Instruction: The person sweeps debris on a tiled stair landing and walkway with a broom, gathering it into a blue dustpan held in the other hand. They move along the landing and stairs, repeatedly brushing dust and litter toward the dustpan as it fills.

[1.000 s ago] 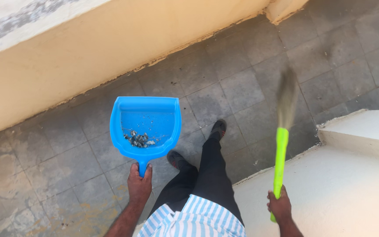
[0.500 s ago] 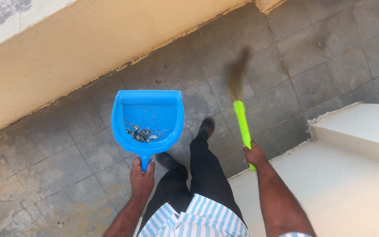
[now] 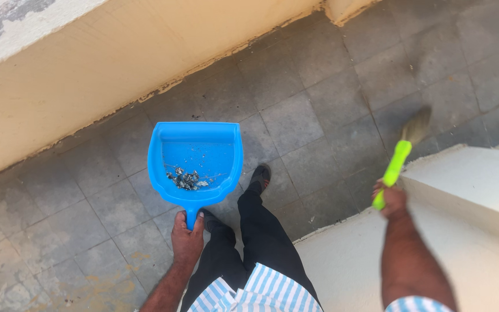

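The left hand [image 3: 187,241] is closed around the handle of one blue dustpan [image 3: 195,164], held level above the grey tiled floor [image 3: 313,110] with a single small heap of dark debris [image 3: 187,179] in its tray. The right hand [image 3: 389,198] is wrapped around the green handle of one broom [image 3: 402,151], bristles blurred near the pale step [image 3: 469,190]. The sweeping seems mid-way, between gathers; another gather would call for lowering the pan's lip flat onto the tiles.

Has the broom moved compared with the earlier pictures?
Yes. The broom swung right, from beside the dustpan back over the pale ledge edge.
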